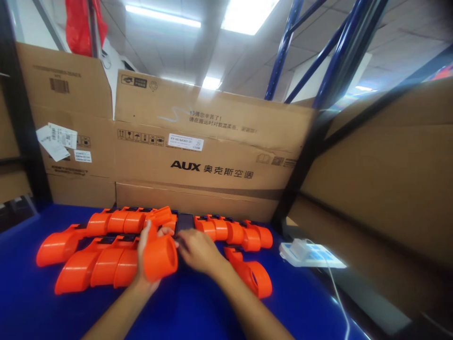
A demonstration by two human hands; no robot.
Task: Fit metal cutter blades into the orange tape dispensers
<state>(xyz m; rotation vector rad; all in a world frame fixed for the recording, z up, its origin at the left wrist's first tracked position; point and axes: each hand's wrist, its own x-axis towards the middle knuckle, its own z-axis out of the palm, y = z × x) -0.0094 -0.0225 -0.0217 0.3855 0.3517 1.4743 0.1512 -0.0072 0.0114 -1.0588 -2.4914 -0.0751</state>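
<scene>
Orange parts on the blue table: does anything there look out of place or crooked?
Mostly tidy: the orange parts lie in rows by the cardboard boxes. One loose orange piece sits apart, angled away from the rows. On the left box, paper labels hang crooked, peeling. The left hand holds an orange tube.

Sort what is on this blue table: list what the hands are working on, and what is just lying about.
In hand:
left hand gripping an orange tube piece
right hand on the dark part between the orange rows
orange tube rows

Lying about:
white device with cable
cardboard boxes
red bag
</scene>
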